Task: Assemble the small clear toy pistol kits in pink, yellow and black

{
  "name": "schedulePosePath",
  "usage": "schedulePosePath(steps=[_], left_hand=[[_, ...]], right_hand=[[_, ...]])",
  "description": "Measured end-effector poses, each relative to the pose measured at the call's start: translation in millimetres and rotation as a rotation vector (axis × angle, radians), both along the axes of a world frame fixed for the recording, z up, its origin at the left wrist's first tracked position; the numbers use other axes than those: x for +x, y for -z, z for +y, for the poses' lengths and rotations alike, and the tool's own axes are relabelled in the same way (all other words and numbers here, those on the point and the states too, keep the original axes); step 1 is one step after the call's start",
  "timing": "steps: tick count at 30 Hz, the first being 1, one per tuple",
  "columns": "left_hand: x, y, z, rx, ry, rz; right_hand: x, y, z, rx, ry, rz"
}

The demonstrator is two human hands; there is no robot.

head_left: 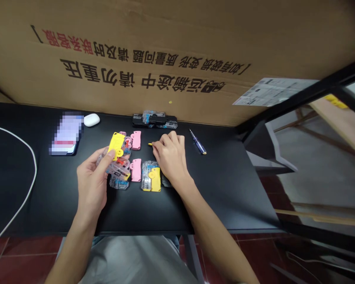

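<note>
My left hand [93, 179] is closed, its thumb pressing on a yellow plastic cover [117, 141] over a clear plastic case [118, 169] that resembles a correction tape. My right hand [172, 157] has its fingertips pinched on a small yellow piece [150, 144] close to the table; most of that piece is hidden. Between the hands lie two pink covers, an upper one [136, 140] and a lower one [136, 170]. A clear case with a yellow cover [155, 180] rests just below my right hand. Other clear cases [119, 182] lie partly hidden beneath my left hand's case.
A screwdriver [197, 142] lies to the right on the black table [225, 197]. Black and clear parts [155, 119] are stacked at the back against a large cardboard box [165, 31]. At left are a phone [65, 136], a white earbud case [91, 120] and a white cable [34, 165].
</note>
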State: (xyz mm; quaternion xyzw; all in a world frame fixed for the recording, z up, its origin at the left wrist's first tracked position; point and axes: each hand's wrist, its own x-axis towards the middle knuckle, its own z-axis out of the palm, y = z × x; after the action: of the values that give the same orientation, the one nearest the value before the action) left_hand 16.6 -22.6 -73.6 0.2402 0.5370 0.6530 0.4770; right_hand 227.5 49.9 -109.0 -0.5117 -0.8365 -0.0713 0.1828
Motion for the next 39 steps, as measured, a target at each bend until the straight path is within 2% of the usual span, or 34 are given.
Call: schedulePosePath(steps=[21,29,39], left_hand=[[-1.0,0.7,0.1,-0.012,-0.002,0.004],[-0.7,1.0,-0.2,-0.019,0.004,0.024],[0.1,-2.0,0.6,0.002,-0.007,-0.005]], right_hand=[[1.7,-6.7,-7.5,-0.072,-0.050,0.024],[4.0,-3.7,-6.9,-0.099,-0.016,0.001],[2.8,-7.9,-9.1,-0.120,-0.005,0.021]])
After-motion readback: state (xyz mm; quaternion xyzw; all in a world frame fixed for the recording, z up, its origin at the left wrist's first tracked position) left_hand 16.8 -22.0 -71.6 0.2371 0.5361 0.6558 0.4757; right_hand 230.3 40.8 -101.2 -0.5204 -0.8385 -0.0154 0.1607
